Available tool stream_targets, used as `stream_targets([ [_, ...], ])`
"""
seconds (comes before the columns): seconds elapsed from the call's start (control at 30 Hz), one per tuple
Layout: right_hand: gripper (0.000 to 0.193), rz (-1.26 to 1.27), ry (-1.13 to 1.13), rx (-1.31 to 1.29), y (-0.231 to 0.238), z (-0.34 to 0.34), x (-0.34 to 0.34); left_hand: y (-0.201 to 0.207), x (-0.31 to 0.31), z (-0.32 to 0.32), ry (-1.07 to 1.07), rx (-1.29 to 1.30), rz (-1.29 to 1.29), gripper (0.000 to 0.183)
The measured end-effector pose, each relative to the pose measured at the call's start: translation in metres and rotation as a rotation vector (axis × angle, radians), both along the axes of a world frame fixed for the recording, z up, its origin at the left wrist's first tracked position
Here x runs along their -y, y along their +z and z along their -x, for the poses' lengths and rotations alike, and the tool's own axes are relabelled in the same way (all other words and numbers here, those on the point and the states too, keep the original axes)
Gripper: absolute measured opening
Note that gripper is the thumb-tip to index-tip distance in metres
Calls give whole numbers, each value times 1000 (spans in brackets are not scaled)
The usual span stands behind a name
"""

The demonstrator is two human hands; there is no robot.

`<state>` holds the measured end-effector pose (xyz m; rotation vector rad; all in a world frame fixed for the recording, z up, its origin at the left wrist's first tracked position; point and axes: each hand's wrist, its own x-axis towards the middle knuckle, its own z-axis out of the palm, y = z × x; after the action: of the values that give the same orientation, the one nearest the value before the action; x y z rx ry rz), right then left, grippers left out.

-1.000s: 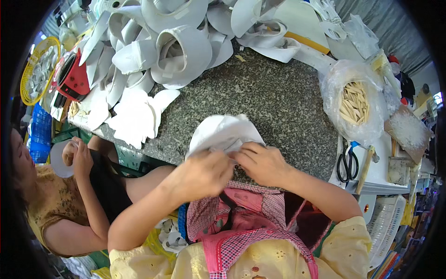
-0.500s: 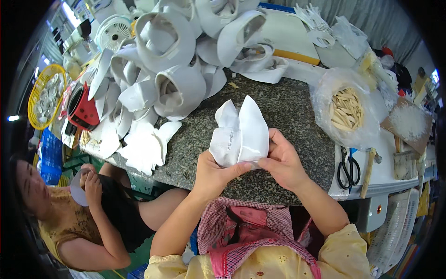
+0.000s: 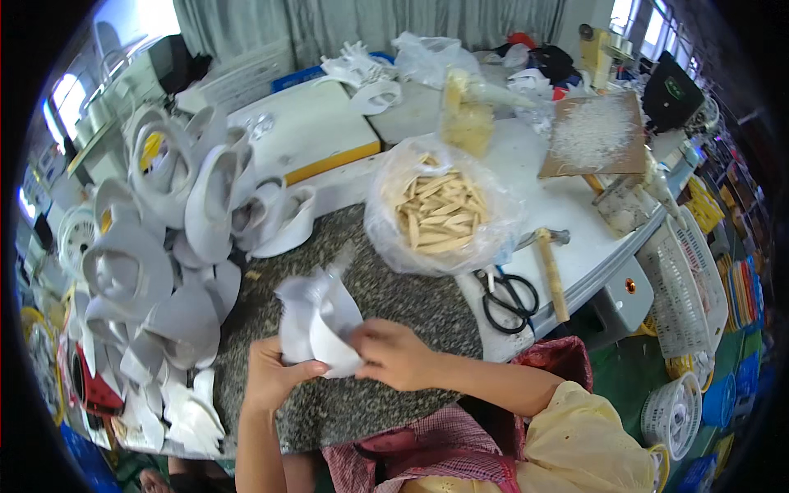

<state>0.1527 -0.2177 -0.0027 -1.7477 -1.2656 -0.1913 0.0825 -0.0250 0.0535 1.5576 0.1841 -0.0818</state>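
A white, glossy shoe upper (image 3: 325, 320) is raised over the dark speckled stone slab (image 3: 411, 316), its flaps curving upward and a little blurred by motion. My left hand (image 3: 275, 374) grips its lower left side, thumb across the near edge. At the right edge, my right hand (image 3: 399, 353) has its fingers curled against the upper; the fingertips are partly hidden and smeared. A heap of similar white uppers (image 3: 193, 320) lies to the left of the slab, with flat white pieces (image 3: 195, 415) at its near end.
Beyond the slab sits a clear plastic bag (image 3: 501, 218) of pale wedge-shaped strips (image 3: 440, 214). Black-handled scissors (image 3: 508, 302) and a hammer (image 3: 551, 275) lie to the right. A brown board (image 3: 596, 135) with white bits stands farther back. White baskets (image 3: 678, 283) are beside the table.
The view has swung right, so the bag now sits near the middle and the seated person is mostly out of view. The upper has turned in my hands; my right fingers have shifted along its edge.
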Motion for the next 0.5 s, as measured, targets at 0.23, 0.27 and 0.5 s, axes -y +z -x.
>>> stream_targets([
  [0.23,17,-6,-523,204,36,-91,75,-47,-28,6,-241,-114,-164,25],
  [0.27,16,41,-528,236,44,-103,74,-52,-34,7,-239,-120,-162,25],
  [0.5,14,927,-301,208,51,-163,32,-67,-57,23,-260,-75,-314,25],
])
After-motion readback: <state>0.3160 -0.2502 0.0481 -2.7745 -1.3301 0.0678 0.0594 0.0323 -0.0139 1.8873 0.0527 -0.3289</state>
